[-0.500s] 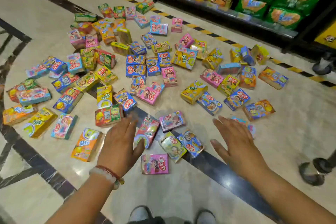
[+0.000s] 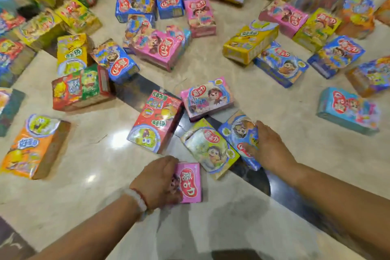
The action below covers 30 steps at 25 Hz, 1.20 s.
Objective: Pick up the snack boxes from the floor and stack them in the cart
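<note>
Several colourful snack boxes lie scattered over the pale marble floor (image 2: 88, 175). My left hand (image 2: 157, 181) grips the left side of a small pink box (image 2: 190, 183) lying flat nearest to me. My right hand (image 2: 268, 150) closes on the right edge of a blue box (image 2: 238, 131), thumb on its top face. Between the two hands lies a yellow-green box (image 2: 209, 150). A red box (image 2: 156, 120) and a pink box (image 2: 206, 97) lie just beyond. No cart is in view.
An orange box (image 2: 31, 148) lies at the left, a light blue box (image 2: 348, 110) at the right. A dark inlaid stripe (image 2: 280, 194) crosses the floor under my right arm. More boxes crowd the whole far half of the view.
The view has dropped much closer to the floor. Both hands, earlier spread open above the boxes, have come down: the left onto the pink box, the right onto the blue one.
</note>
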Each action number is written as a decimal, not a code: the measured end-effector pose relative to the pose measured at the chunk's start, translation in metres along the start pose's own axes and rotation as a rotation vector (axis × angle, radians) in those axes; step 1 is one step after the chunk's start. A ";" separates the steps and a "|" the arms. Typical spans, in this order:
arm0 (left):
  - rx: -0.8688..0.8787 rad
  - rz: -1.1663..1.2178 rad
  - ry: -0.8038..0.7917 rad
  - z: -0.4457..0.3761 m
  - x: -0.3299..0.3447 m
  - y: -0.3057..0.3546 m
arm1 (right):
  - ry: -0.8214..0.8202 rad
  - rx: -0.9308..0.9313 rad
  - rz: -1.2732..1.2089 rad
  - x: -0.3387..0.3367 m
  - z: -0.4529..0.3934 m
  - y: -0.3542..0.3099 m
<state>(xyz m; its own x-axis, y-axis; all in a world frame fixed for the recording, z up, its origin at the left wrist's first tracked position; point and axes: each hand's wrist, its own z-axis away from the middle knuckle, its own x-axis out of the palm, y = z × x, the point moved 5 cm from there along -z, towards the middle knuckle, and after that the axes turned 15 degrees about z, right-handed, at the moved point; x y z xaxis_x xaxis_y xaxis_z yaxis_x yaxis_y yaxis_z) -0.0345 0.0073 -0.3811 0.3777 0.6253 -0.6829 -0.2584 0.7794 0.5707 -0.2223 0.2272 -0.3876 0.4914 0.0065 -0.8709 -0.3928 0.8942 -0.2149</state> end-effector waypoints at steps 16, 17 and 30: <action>-0.367 0.451 0.231 0.078 -0.144 0.090 | -0.122 0.455 -1.012 -0.167 0.116 -0.022; -0.393 0.616 0.312 0.096 -0.177 0.115 | -0.102 0.457 -1.057 -0.201 0.138 -0.032; -0.158 1.439 0.126 0.265 -0.497 0.463 | 0.138 0.478 -1.647 -0.598 0.445 -0.090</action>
<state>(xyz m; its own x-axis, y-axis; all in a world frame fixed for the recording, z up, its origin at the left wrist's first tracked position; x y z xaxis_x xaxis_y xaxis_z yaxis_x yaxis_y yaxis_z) -0.1057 0.0467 0.3434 -0.3651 0.8468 0.3868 -0.4353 -0.5226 0.7331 -0.1350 0.3421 0.3496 0.0323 -0.9962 0.0803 0.6783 -0.0371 -0.7339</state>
